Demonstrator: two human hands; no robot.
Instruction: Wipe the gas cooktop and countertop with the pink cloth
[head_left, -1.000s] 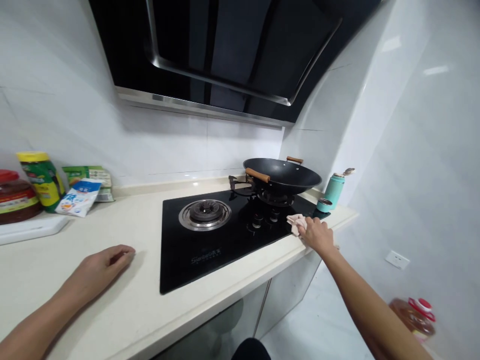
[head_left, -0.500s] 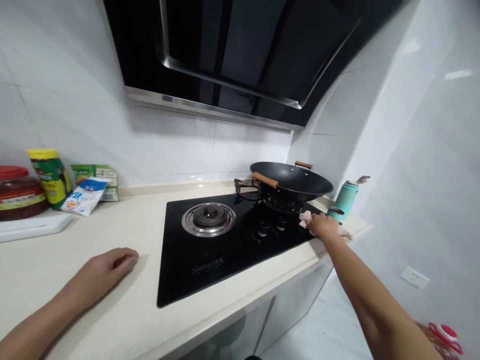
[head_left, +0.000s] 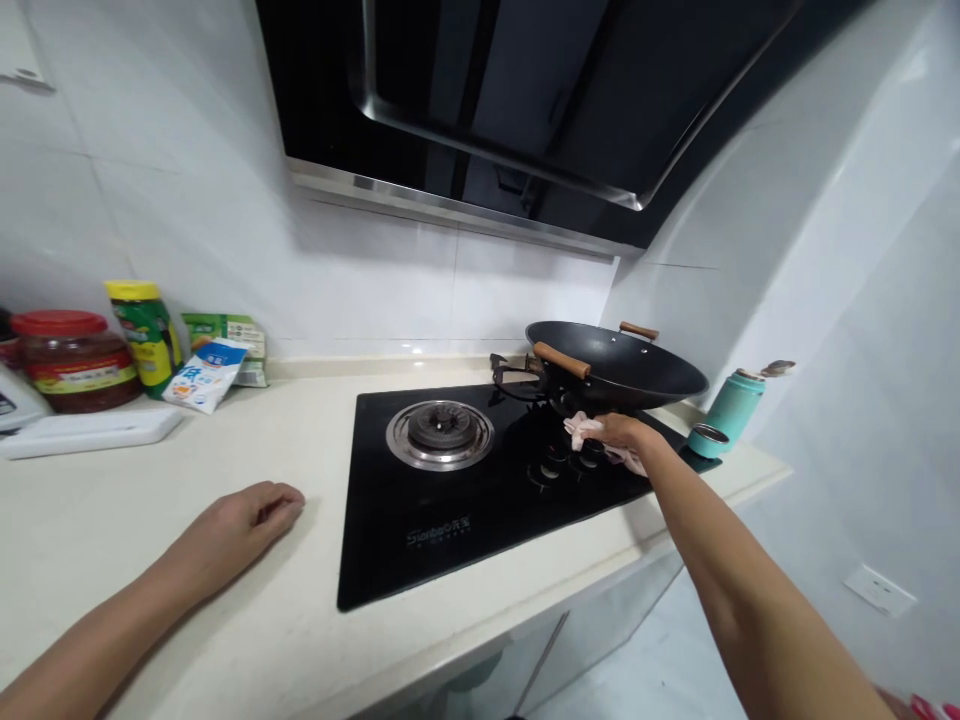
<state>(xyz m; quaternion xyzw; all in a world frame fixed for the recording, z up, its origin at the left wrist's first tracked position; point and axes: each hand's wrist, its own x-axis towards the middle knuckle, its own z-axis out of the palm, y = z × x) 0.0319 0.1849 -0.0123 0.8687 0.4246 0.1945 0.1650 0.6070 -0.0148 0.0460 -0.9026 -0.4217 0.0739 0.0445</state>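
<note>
My right hand [head_left: 621,431] is closed on a pale pink cloth [head_left: 581,430], pressed to the black glass cooktop [head_left: 420,500] just in front of the wok [head_left: 611,355]. Part of the cloth trails out beneath the wrist, close to the control knobs [head_left: 550,470]. The wok is black with two wooden handles and sits over the right burner, which it mostly hides. On the pale counter [head_left: 247,600], left of the cooktop, rests my left hand [head_left: 251,515]. Its fingers are curled in, and whatever they may enclose is hidden.
A bare left burner [head_left: 441,430] has a metal ring. At the right end stand a teal bottle [head_left: 735,410] and a teal cup [head_left: 707,440]. Along the left are a red-lidded jar [head_left: 79,365], a yellow-capped container [head_left: 146,340], packets [head_left: 206,375] and a white board [head_left: 97,430]. The range hood [head_left: 480,120] hangs above.
My right hand has slid the cloth leftward over the cooktop, away from the teal cup to in front of the wok. The view has shifted left. My left hand stays on the counter.
</note>
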